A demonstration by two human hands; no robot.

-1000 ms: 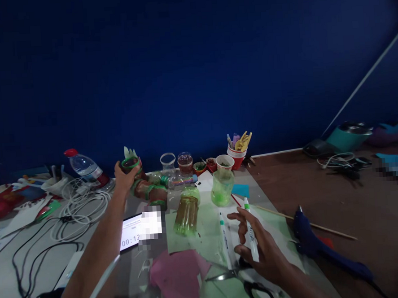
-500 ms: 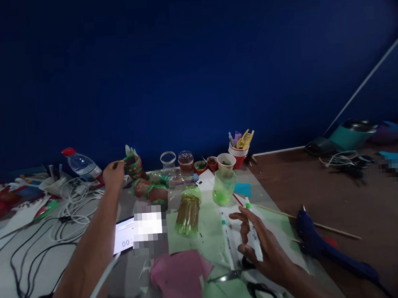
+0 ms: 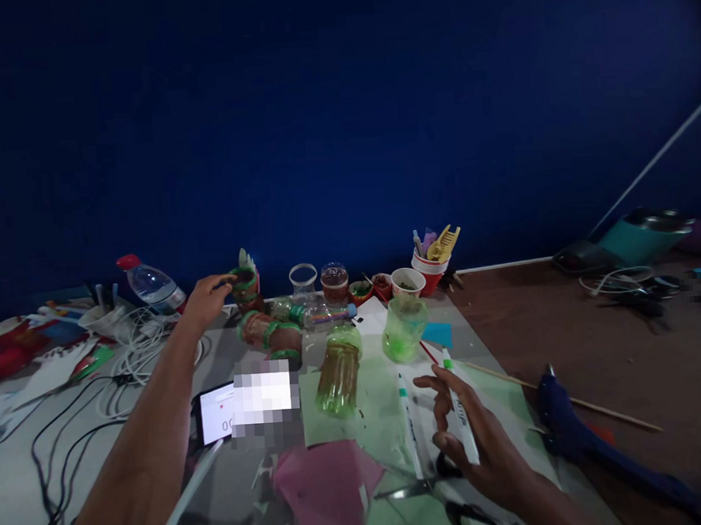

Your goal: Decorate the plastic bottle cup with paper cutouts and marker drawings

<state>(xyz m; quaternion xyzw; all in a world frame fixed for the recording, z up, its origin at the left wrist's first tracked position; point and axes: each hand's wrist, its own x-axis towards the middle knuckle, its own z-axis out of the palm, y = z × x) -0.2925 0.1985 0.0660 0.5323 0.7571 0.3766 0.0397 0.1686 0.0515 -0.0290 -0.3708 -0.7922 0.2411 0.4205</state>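
Observation:
My left hand (image 3: 206, 297) reaches far over the table, its fingers stretched out to the rim of a small brown cup with green bands (image 3: 246, 284) standing upright; whether they touch it I cannot tell. Beside it lie more brown-and-green banded bottle pieces (image 3: 270, 336). My right hand (image 3: 477, 445) rests near the table's front, closed round a white marker with a green cap (image 3: 459, 413). A second white marker (image 3: 409, 425) lies on the green paper (image 3: 374, 407) just left of that hand. Scissors (image 3: 427, 489) lie under the right wrist.
A brownish bottle with green ends (image 3: 339, 371) lies on the green paper, with a green-stained clear cup (image 3: 403, 329) behind it. A lit phone (image 3: 214, 414), pink paper (image 3: 328, 486), white cables (image 3: 135, 348), a water bottle (image 3: 150, 284), a blue glue gun (image 3: 575, 432), a wooden skewer (image 3: 597, 408) and small cups (image 3: 430, 264) lie around.
My left hand let go of the banded cup, which now stands on the table, and its fingers have stretched out. The right hand still holds the marker. The view shifted slightly left.

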